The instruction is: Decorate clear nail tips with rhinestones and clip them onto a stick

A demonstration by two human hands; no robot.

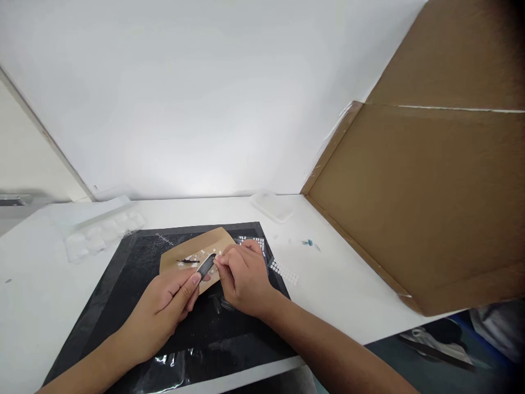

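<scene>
One clear plastic compartment tray [102, 232] sits far left on the white surface [336, 290]. Black flat mat [123, 295] next, clear of the tray only narrowly, near edge close to the surface's front. Left hand [162, 306] over the mat: closed, thumb on top, gripping a flat dark-grey strip with a white edge [206, 266]. Strip tilts up, above brown paper sheet [215, 236] with white fragments and a dark twig-like piece [187, 261] on it. Right hand [246, 276]: fingers curled, tips at the strip's far end; can't tell if fully pinched or on what.

My read: fine fingertip work at that end; next move calls for steady left, small right motions. Watch the paper's raised edge and white-square sheet [284, 272] overhanging the mat. Most side room: right, up to brown cardboard panel [426, 202]; a small teal piece [307, 242] lies there.
</scene>
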